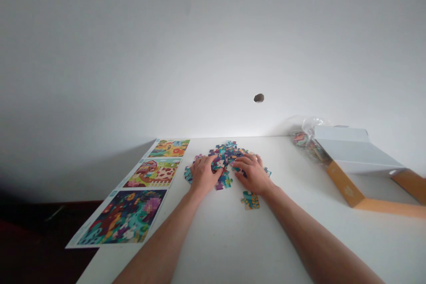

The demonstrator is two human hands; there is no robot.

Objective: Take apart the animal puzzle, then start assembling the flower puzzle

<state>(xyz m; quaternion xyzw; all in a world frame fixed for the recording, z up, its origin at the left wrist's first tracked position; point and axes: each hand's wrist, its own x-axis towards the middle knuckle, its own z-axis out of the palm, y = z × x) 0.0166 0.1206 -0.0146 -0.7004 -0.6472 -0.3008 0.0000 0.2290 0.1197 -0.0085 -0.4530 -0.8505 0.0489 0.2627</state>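
A loose heap of colourful jigsaw puzzle pieces (229, 153) lies on the white table, in the middle of the head view. My left hand (204, 173) rests on the left side of the heap, its fingers spread over the pieces. On the right side, my right hand (253, 172) also lies over the pieces with its fingers apart. Neither hand visibly grips a single piece, though both cover part of the heap. Just below my right hand, a few teal and yellow puzzle pieces (251, 200) lie apart from the rest, close together.
To the left lies a sheet with three printed pictures (151, 173), its lower corner past the table edge. An open orange and white box (359, 155) stands at the right, beside clear plastic bags (311, 142) with more pieces. A wall with a hole (258, 98) rises behind.
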